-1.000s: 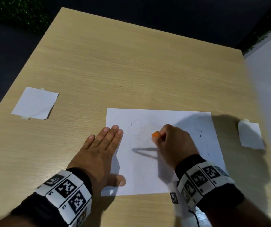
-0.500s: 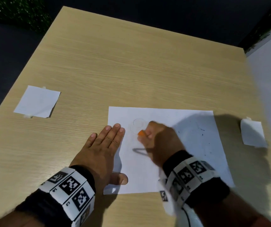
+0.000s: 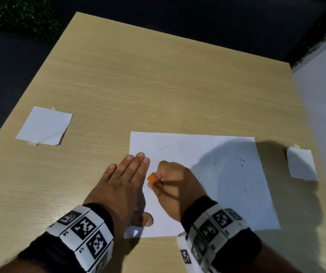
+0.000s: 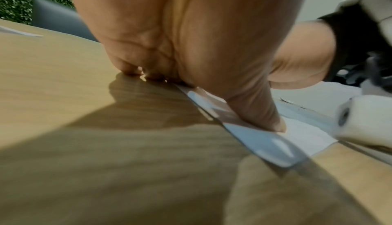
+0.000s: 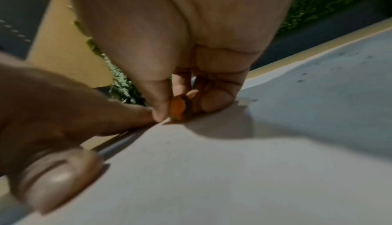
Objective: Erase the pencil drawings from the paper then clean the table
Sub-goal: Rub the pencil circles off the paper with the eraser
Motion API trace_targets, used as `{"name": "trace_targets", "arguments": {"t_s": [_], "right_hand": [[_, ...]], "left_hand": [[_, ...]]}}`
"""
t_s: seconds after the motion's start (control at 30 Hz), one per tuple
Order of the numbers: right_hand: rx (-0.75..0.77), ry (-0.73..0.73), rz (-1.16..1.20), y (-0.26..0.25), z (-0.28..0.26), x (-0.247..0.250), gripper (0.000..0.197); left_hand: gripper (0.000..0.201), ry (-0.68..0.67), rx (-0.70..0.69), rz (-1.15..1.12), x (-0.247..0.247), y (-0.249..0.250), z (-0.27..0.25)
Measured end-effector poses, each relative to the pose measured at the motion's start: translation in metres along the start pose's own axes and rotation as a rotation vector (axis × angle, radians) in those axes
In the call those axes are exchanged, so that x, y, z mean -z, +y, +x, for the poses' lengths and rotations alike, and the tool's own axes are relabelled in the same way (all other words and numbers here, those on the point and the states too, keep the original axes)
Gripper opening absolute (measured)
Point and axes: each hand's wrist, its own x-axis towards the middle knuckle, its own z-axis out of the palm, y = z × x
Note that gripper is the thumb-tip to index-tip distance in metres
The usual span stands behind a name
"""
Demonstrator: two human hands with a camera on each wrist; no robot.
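Observation:
A white sheet of paper (image 3: 227, 174) lies on the wooden table (image 3: 158, 85), with a faint pencil circle (image 3: 166, 150) near its upper left and dark eraser crumbs (image 3: 241, 160) scattered on its right half. My left hand (image 3: 126, 174) lies flat with straight fingers on the paper's left edge, thumb (image 4: 265, 116) pressing the sheet down. My right hand (image 3: 174, 182) pinches a small orange eraser (image 3: 151, 177) between thumb and fingers. The eraser (image 5: 179, 109) touches the paper, right beside my left fingers.
A small white paper square (image 3: 43, 127) is taped down at the table's left. Another small white piece (image 3: 301, 164) lies at the right, close to a pale wall (image 3: 325, 115). Dark floor surrounds the table's far edges.
My right hand has slid the eraser leftward across the paper, from right of the circle to beside my left fingers. The left hand has stayed flat on the sheet.

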Motion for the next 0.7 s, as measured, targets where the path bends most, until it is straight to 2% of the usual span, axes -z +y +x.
{"name": "trace_targets", "arguments": {"t_s": [0.07,0.13,0.2,0.27,0.33,0.4,0.6,0.7], "right_hand": [[-0.082,-0.003,-0.086,0.014,0.011,0.010,0.022],[-0.278,0.047,-0.116,0.033,0.024,0.029,0.026],[-0.380,0.105,-0.102,0.041,0.029,0.043,0.028],[-0.299,0.090,-0.122,0.030,0.025,0.037,0.026],[-0.135,-0.019,-0.112,0.009,0.016,0.017,0.020],[-0.055,-0.049,-0.053,-0.001,0.012,0.006,0.017],[-0.298,0.089,-0.149,0.037,0.028,0.046,0.022],[-0.230,0.067,-0.176,0.023,0.025,0.038,0.019]], "left_hand": [[0.117,0.005,-0.008,-0.007,0.000,-0.001,0.000],[0.117,-0.007,-0.014,-0.009,-0.001,-0.002,0.000],[0.117,-0.013,-0.012,-0.004,-0.002,-0.003,0.001],[0.117,-0.016,-0.012,-0.011,-0.001,-0.001,0.000],[0.117,-0.013,-0.013,-0.006,0.000,0.000,0.000],[0.116,-0.012,-0.016,0.008,0.000,-0.001,-0.001],[0.120,-0.021,-0.064,-0.021,-0.002,-0.006,-0.001],[0.110,-0.024,-0.057,-0.022,-0.002,-0.005,-0.002]]}}
